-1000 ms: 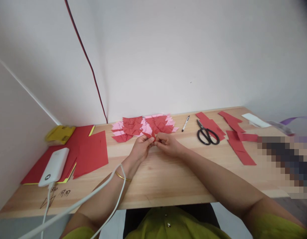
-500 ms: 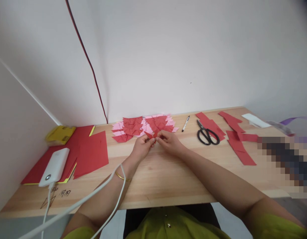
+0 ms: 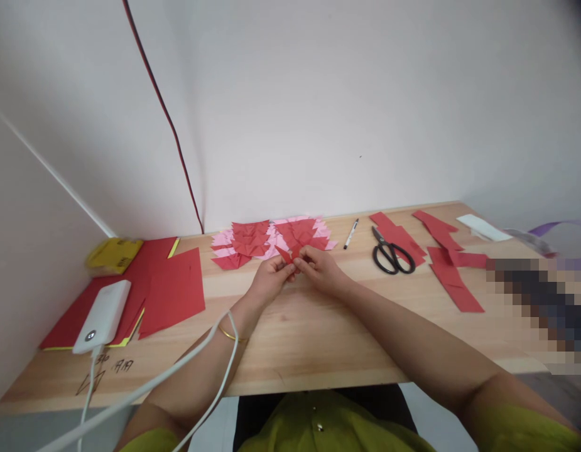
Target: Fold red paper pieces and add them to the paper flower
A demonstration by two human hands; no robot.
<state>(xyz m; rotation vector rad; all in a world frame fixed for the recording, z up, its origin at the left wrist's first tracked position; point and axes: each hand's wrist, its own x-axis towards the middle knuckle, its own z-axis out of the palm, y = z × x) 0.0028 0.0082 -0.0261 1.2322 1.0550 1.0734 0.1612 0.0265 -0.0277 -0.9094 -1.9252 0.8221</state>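
Between my two hands is a small piece of folded red paper, with a pointed tip sticking up to the left. My left hand pinches it from the left side, thumb on top. From the right, my right hand pinches the same paper, its thumb and fingertips close to the left ones. Just behind my hands lie overlapping pink and red folded paper pieces with pointed corners. My fingers cover part of the paper they hold.
Red paper sheets lie left, beside a white power bank with a cable and a yellow packet. To the right are a pen, black-handled scissors and red paper scraps. A white cable crosses my left forearm.
My fingers have shifted slightly on the folded red paper, and its pointed tip shows a little differently. Everything else lies as before.
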